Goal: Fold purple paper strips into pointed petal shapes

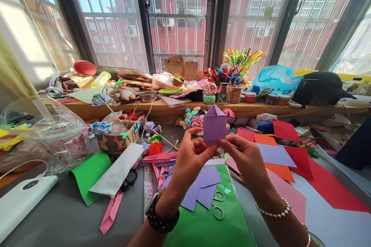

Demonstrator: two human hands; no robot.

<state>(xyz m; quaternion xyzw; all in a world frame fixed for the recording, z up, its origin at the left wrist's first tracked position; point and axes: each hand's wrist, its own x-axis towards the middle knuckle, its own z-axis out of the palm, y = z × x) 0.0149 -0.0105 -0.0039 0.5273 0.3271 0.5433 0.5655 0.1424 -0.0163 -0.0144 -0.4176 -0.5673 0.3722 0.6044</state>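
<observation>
A small folded purple paper [214, 125] with a pointed top stands upright between my two hands, above the table. My left hand [193, 151] pinches its lower left edge, and the thumb lies along the bottom. At the lower right corner my right hand [242, 154] has closed its thumb and fingers on the same paper. Below lie several purple paper pieces [199, 185], partly hidden behind my left wrist. White-handled scissors [218, 204] rest beside them on a green mat [208, 227]; their blades are hidden.
Red, orange and pink paper sheets [336, 185] spread over the right side. Left are a green sheet [92, 175], a white packet [118, 171], a pink folded strip [111, 212] and a white power strip [29, 200]. Behind, a cluttered shelf [171, 114] runs under the windows.
</observation>
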